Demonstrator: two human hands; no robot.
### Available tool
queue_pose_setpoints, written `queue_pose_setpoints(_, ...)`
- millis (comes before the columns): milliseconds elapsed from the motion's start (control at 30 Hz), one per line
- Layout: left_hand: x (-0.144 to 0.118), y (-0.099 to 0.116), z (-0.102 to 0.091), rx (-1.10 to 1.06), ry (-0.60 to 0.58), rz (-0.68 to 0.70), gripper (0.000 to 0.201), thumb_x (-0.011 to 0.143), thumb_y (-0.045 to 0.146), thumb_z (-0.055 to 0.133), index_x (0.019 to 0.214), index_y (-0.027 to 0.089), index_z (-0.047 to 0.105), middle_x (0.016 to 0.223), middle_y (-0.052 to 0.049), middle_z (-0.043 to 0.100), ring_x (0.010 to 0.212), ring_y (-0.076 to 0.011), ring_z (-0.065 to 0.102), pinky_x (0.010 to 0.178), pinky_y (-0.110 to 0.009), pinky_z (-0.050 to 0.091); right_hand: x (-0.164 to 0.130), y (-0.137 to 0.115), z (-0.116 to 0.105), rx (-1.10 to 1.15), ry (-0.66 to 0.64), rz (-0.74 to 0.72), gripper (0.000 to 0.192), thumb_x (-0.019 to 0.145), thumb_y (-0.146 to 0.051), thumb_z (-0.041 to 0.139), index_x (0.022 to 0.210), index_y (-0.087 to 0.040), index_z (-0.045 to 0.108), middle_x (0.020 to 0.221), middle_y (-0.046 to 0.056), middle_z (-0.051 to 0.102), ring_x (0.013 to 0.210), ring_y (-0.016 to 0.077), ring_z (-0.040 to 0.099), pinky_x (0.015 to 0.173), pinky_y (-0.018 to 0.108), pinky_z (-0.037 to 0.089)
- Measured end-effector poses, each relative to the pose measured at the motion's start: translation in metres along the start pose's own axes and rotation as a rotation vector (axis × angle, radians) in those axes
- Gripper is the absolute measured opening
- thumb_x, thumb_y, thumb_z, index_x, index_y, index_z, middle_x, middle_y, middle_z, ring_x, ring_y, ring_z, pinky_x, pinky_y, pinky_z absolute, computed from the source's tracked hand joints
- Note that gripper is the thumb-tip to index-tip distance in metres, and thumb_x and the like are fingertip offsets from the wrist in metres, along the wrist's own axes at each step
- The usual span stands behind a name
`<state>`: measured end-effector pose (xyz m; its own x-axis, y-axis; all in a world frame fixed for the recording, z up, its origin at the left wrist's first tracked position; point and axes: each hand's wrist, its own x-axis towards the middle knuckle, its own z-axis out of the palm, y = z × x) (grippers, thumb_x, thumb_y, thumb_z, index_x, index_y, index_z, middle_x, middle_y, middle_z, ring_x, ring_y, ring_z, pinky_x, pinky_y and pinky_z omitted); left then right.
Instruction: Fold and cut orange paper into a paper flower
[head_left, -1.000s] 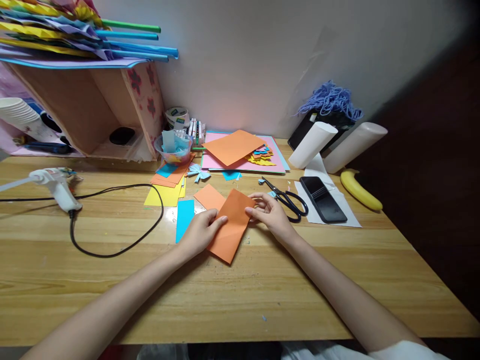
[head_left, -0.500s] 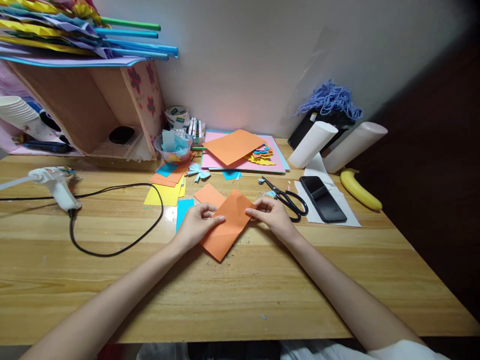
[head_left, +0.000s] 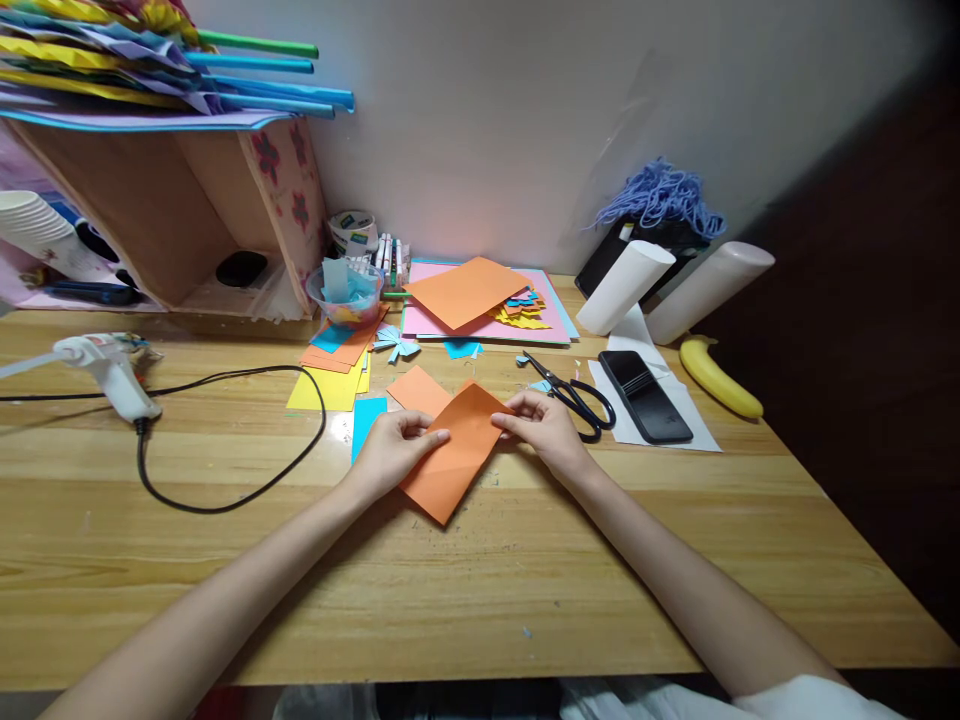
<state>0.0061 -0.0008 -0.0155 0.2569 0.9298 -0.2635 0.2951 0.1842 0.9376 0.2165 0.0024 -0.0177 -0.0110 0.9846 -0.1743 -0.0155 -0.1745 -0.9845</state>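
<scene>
An orange sheet of paper (head_left: 456, 462) is held between both hands above the middle of the table, its lower corner pointing towards me. My left hand (head_left: 397, 445) pinches its left edge, thumb on top. On the opposite edge, my right hand (head_left: 544, 430) grips the paper between thumb and fingers. A smaller orange piece (head_left: 420, 390) lies just beyond the sheet, partly covered by it. Beside my left hand is a blue paper piece (head_left: 366, 425). Black-handled scissors (head_left: 571, 400) lie right behind my right hand.
A white glue gun (head_left: 112, 375) with a looping black cable (head_left: 225, 508) stands at left. Paper scraps (head_left: 330, 388) and a plastic cup (head_left: 346, 300) sit behind. At right are a phone (head_left: 646, 398), a banana (head_left: 720, 378) and white paper rolls (head_left: 626, 288). A cardboard box (head_left: 281, 215) stands back left.
The orange sheet has shifted slightly in my fingers, and its raised upper part now looks flatter. Both hands stay almost in the same place.
</scene>
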Motion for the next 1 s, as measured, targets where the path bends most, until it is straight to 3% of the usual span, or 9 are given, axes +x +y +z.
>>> queue_pose_setpoints(133,0.001,-0.004,0.002,0.093,0.026,0.052,0.034,0.073,0.046,0.058,0.063,0.014,0.053,0.058,0.002,0.053,0.053,-0.0103,0.045,0.048,-0.022,0.028,-0.002,0.001,0.003,0.072,0.034,-0.016,0.045,0.057,-0.036,0.078,0.092,-0.018,0.055,0.07,0.0,0.069,0.059,0.0129,0.064,0.057,0.025,0.052)
queue_pose_setpoints(233,0.0,-0.004,0.005,0.091,0.08,0.097,0.032,0.076,0.044,0.055,0.062,0.016,0.046,0.057,0.004,0.048,0.053,-0.01,0.042,0.049,-0.022,0.028,-0.009,0.002,0.012,0.124,-0.063,0.044,0.059,0.058,-0.032,0.077,0.108,-0.019,0.048,0.076,0.002,0.071,0.063,0.0156,0.067,0.059,0.027,0.054)
queue_pose_setpoints(300,-0.003,-0.002,0.008,0.12,0.119,0.141,0.029,0.079,0.042,0.051,0.065,0.017,0.045,0.059,0.004,0.047,0.055,-0.0106,0.042,0.05,-0.022,0.029,-0.016,0.004,0.019,0.125,-0.202,0.112,0.057,0.056,-0.028,0.079,0.104,-0.017,0.051,0.08,0.004,0.071,0.067,0.0172,0.068,0.059,0.028,0.055)
queue_pose_setpoints(400,-0.008,0.001,0.012,0.231,0.164,0.233,0.027,0.083,0.039,0.046,0.067,0.019,0.041,0.06,0.004,0.044,0.056,-0.0109,0.039,0.053,-0.023,0.029,-0.023,0.006,0.027,0.099,-0.26,0.141,0.041,0.058,-0.027,0.077,0.092,-0.014,0.057,0.081,0.005,0.071,0.064,0.014,0.067,0.055,0.022,0.054)
queue_pose_setpoints(567,-0.01,0.004,0.014,0.282,0.176,0.278,0.025,0.086,0.036,0.042,0.069,0.02,0.037,0.062,0.004,0.043,0.057,-0.0114,0.04,0.054,-0.023,0.029,-0.02,0.01,0.027,0.094,-0.201,0.133,0.033,0.063,-0.039,0.073,0.079,-0.013,0.059,0.056,0.0,0.066,0.043,0.0097,0.059,0.045,0.02,0.05)
queue_pose_setpoints(700,-0.008,0.002,0.014,0.261,0.193,0.278,0.025,0.086,0.036,0.042,0.069,0.02,0.037,0.063,0.004,0.043,0.058,-0.0114,0.04,0.055,-0.023,0.029,-0.016,0.009,0.026,0.151,-0.185,0.15,0.038,0.062,-0.049,0.07,0.068,-0.014,0.058,0.056,0.001,0.066,0.044,0.0105,0.061,0.045,0.021,0.052)
queue_pose_setpoints(867,-0.006,0.0,0.013,0.219,0.182,0.258,0.024,0.086,0.037,0.043,0.069,0.02,0.038,0.063,0.004,0.043,0.059,-0.0114,0.04,0.055,-0.023,0.03,-0.013,0.008,0.024,0.119,-0.114,0.089,0.034,0.057,-0.04,0.077,0.071,-0.013,0.064,0.054,0.0,0.065,0.046,0.0097,0.06,0.048,0.02,0.052)
queue_pose_setpoints(1000,-0.006,0.002,0.014,0.217,0.172,0.247,0.025,0.085,0.038,0.043,0.068,0.02,0.038,0.062,0.004,0.043,0.059,-0.0115,0.04,0.054,-0.023,0.029,-0.011,0.009,0.02,0.122,-0.113,0.041,0.035,0.062,-0.047,0.071,0.064,-0.014,0.061,0.052,0.001,0.064,0.043,0.0107,0.059,0.044,0.021,0.051)
